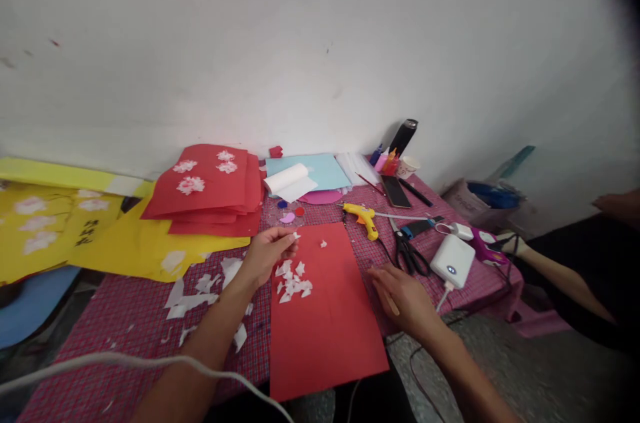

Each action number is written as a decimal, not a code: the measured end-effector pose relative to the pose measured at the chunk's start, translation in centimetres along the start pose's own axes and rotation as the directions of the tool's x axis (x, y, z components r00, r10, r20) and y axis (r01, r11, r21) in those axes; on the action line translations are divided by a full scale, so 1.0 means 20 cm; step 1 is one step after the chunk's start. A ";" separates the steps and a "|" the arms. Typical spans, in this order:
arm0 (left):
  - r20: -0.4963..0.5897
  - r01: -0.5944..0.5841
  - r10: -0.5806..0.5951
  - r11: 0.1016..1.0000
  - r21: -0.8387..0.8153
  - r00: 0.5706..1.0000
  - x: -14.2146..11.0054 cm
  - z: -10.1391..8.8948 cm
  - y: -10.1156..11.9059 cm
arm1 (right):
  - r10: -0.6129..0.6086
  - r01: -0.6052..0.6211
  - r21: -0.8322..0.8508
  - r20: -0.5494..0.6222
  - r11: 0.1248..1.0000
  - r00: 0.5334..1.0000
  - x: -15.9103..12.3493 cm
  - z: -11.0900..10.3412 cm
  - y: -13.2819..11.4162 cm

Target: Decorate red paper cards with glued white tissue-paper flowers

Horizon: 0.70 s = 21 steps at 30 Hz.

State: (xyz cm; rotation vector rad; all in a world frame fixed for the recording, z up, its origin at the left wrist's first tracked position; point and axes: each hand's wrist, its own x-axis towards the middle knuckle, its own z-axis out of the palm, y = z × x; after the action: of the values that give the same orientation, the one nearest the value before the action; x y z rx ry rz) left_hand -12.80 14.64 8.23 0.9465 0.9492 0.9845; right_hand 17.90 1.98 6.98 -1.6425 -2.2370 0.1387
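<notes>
A red paper sheet [330, 329] lies in front of me, its near edge reaching past the table edge. On its left part sits a loose cluster of small white paper pieces [294, 284], and one more white piece [323, 244] lies near the top. Between its fingertips, my left hand [267, 253] pinches a small white paper piece [297, 236] above the sheet's upper left corner. My right hand [403, 296] is beside the sheet's right edge, fingers loosely bent and apart, with nothing seen in it. White scraps [187, 299] lie left of the sheet.
A yellow glue gun [364, 217], black scissors [409, 255] and a white power bank [453, 261] lie to the right. Behind are a paper roll [286, 178], a phone [396, 191] and a black flask [404, 136]. Decorated red sheets [210, 186] are stacked left. Another person's arm [560, 276] is at right.
</notes>
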 end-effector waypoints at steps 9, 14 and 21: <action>-0.013 -0.019 0.020 0.999 0.032 1.000 -0.02 0.01 0.02 | -0.099 0.155 -0.223 0.244 0.962 0.965 0.02 -0.08 0.08; -0.022 -0.030 0.031 0.998 0.052 0.999 -0.01 0.01 0.01 | 0.084 -0.074 -0.170 0.054 0.983 0.995 0.20 -0.16 0.15; -0.032 -0.025 0.026 0.998 0.060 0.999 -0.01 0.00 0.01 | 0.478 -0.488 0.036 0.154 0.872 0.865 0.62 -0.11 0.38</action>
State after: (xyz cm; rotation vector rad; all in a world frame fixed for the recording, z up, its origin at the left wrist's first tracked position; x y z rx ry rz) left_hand -12.88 14.43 8.53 0.9975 1.0008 1.0002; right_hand 22.23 15.80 9.64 -2.1790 -1.8311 0.4733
